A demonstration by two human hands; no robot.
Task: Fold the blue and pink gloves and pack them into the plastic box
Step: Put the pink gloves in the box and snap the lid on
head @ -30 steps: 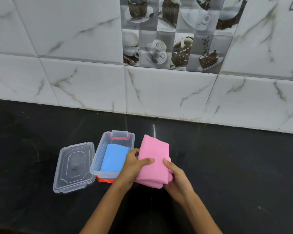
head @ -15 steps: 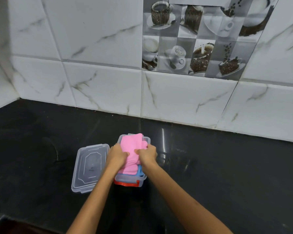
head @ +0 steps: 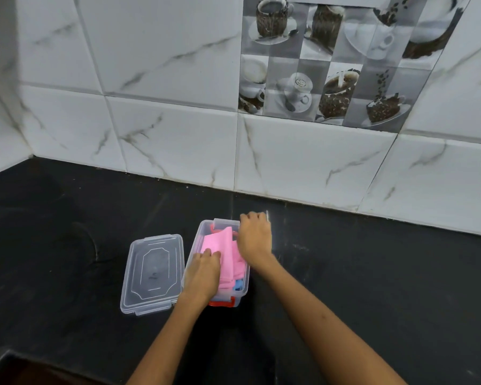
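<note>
Both gloves now sit inside your clear plastic box (head: 192, 254): a second ago you held the pink glove (head: 222, 250) beside it, and now your left hand (head: 203, 269) presses flat on it, covering the blue glove (head: 238, 285), while your right hand (head: 254, 237), fingers curled, tucks its far corner, leaving only the lid (head: 152, 272) just left of the box to fit.

Pink glove (head: 222, 252), blue glove (head: 238, 284), clear red-clasped box (head: 203, 232), black counter (head: 372, 273)

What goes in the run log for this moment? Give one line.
stage: packing | pink glove in plastic box, over blue glove | left hand pressing pink glove | right hand at box's far right rim | lid off, left of box
</note>
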